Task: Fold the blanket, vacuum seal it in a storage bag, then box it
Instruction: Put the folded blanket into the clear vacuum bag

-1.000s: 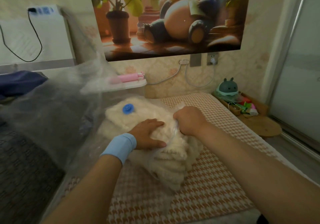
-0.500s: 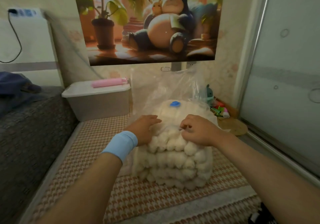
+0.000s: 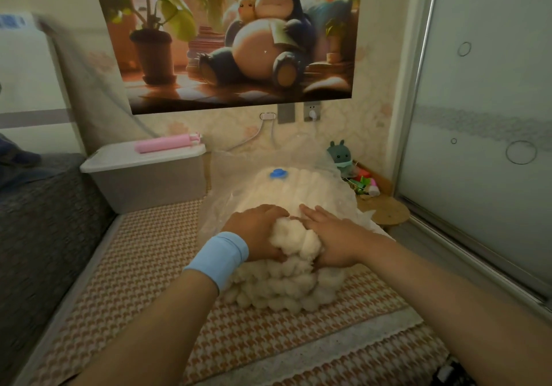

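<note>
Folded cream-white chunky fleece blanket (image 3: 277,290) lying at frame centre on a houndstooth-patterned orange-and-cream mat (image 3: 143,269), far portion sheathed in a clear plastic vacuum storage bag (image 3: 337,197), near end bulging bare out of the bag's mouth toward 6 o'clock. Round blue valve cap (image 3: 278,173) seated on the bag's top face, at 12 o'clock from the blanket. Left hand (image 3: 257,233), with a light blue wristband (image 3: 218,258) on the wrist, curled over the near top edge of the blanket, fingers bent and pressing into the fleece, a tuft bunched against the palm. Right hand (image 3: 331,240) just beside it at 3 o'clock, fingers extended and fairly flat, pushing down and forward on the same tuft; grip not closed around anything, contact by palm and fingers only. Fingertips of the two hands nearly meeting over the blanket's top. Translucent grey plastic storage box with white lid (image 3: 146,173) standing at 10 o'clock from the blanket, near but apart, lid on. Pink cylindrical item (image 3: 167,144) lying flat on that lid; exact nature not determinable. Small teal plush figure (image 3: 339,157) at 1 o'clock against the wall, beside a clutter of small coloured objects too indistinct to identify. Round wooden stool top (image 3: 385,213) at 2 o'clock, near the bag's right edge. Dark grey woven sofa (image 3: 44,221) at 9 o'clock. Large cartoon poster (image 3: 233,36) on the wall at 12 o'clock. Frosted sliding door (image 3: 484,116) at 3 o'clock.
</note>
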